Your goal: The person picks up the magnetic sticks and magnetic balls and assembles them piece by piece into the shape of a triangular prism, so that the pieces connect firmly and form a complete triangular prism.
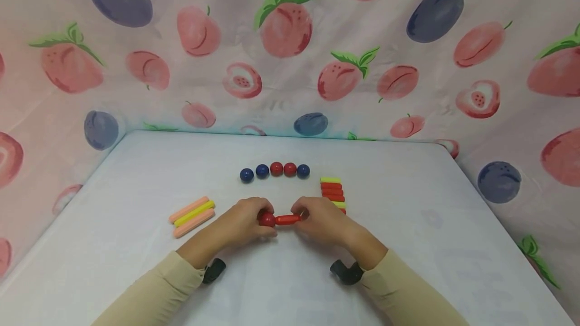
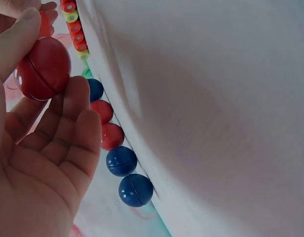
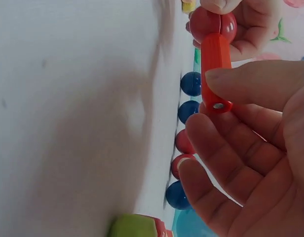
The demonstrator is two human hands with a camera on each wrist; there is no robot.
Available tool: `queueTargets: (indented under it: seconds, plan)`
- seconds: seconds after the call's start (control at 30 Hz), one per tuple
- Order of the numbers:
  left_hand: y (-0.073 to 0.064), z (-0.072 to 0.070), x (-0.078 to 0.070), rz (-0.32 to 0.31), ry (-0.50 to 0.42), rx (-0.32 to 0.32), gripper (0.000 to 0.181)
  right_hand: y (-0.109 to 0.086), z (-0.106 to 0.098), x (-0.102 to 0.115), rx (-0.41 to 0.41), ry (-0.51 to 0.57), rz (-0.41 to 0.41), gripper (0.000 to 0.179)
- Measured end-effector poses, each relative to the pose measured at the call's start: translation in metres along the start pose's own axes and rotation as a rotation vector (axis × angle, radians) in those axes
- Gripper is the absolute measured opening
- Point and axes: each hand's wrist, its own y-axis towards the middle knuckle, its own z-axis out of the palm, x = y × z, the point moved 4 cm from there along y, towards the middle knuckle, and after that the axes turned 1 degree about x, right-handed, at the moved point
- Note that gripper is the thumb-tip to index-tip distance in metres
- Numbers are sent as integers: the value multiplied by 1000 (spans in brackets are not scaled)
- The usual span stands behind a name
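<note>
My left hand (image 1: 248,219) pinches a glossy red ball (image 2: 49,66) with a seam round it, thumb on one side and fingers on the other. My right hand (image 1: 325,221) pinches a short red rod (image 3: 214,55) between thumb and fingers. This rod has a small silvery disc set in its near end, seen in the right wrist view. Its other end meets the ball, so ball and rod lie in one line between the hands. Both hands are low over the front middle of the white table.
Beyond the hands, blue balls (image 1: 246,175) and red balls (image 1: 276,169) form a row. Short red and yellow rods (image 1: 332,186) lie stacked side by side at the right, partly behind my right hand. Longer peach and yellow sticks (image 1: 195,213) lie at the left. A fruit-print cloth (image 1: 290,89) hangs behind the table (image 1: 408,190).
</note>
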Motion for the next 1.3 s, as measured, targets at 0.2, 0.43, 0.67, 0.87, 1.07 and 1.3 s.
queueTargets:
  seconds: [0.2,0.43,0.67,0.87,1.07,1.3]
  plan:
    - [-2,1,1,42,45,30,34,3,2,2,-8,15,-28,27]
    - [-2,2,1,71,83,22,23,7,7,2,-21,63,-14,29]
    - [-4,-1,10,-50,133,48,23,9,-4,-1,-49,88,77,34]
    - [-3,-3,11,-61,168,38,26,15,-21,-5,-72,35,107,33]
    - [-1,-2,9,-57,167,50,30,27,-36,-11,-61,-20,88,35]
    - [2,0,9,-72,196,56,24,44,-53,-21,-56,-84,125,44]
